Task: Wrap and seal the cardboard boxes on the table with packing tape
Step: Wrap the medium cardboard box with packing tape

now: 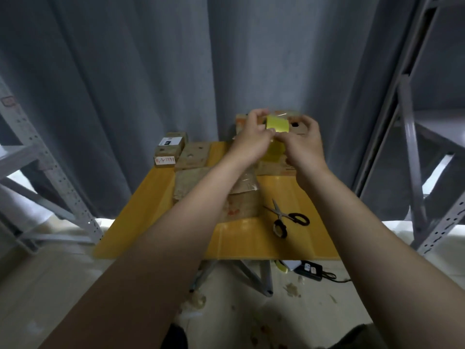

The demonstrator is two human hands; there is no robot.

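Note:
Both my hands are raised above the far half of the yellow table (251,238). My left hand (254,137) and my right hand (305,142) together hold a roll of packing tape (276,124) with a yellow core, fingers curled round it and pinching at its lower edge. Under my forearms a cardboard box (241,205) lies in the middle of the table, partly hidden, with shiny tape on its top. More cardboard boxes stand behind: a perforated box (193,154) at the far left, and a large box (298,127) behind the tape roll.
Scissors (284,219) with black handles lie open on the table, right of the middle box. Small labelled boxes (171,148) are stacked off the table's far left corner. Metal shelving (412,147) stands on both sides, a grey curtain behind. A black adapter (309,269) and debris lie on the floor.

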